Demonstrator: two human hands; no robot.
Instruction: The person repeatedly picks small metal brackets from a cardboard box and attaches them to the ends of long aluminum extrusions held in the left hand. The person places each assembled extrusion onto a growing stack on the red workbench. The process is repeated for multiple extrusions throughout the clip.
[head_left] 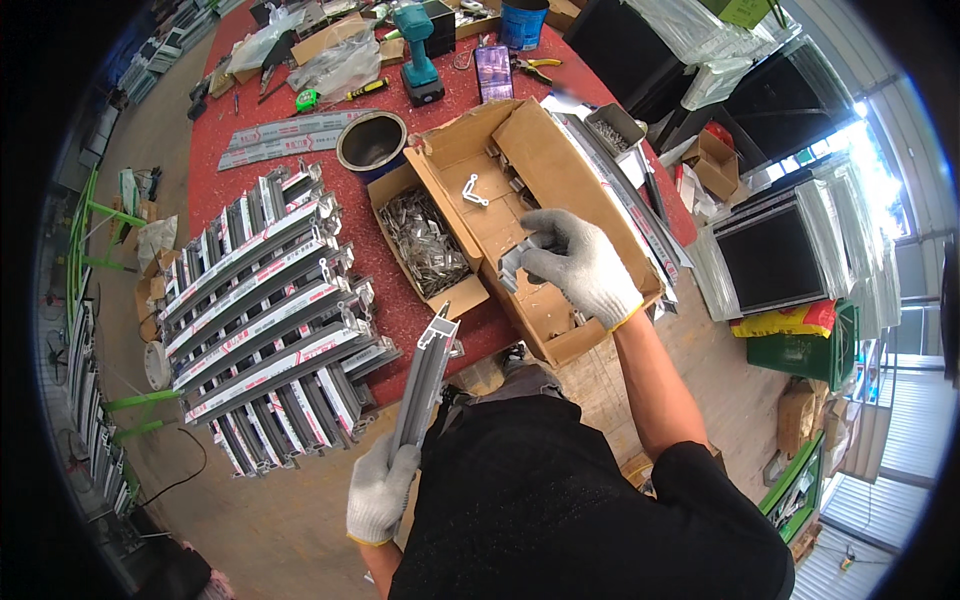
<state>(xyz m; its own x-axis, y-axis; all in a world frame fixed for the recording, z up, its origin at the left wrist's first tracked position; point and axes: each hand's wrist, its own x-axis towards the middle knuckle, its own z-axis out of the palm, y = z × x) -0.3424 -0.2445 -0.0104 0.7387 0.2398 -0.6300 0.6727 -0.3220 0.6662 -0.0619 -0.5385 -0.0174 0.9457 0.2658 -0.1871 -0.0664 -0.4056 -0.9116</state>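
Right hand (pixel 583 262) pinching a grey metal bracket (pixel 511 266) over the open cardboard box (pixel 590 180), mid-frame.
Left hand (pixel 385 487) is wrapped around a grey profile (pixel 424 385), lower center, its end angled up near the box. Looks like the bracket-picking step to me; the two parts are apart, so I'd guess the next move calls for lining them up. Stacked profiles (pixel 262 325) sit at frame left.

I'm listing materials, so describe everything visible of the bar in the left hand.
The bar is slim and grey, apparently metal, with lengthwise ridges and a paler, hollow-looking end. It is held at a slant, that end pointing away from the body, its lower part gripped by the gloved left hand.
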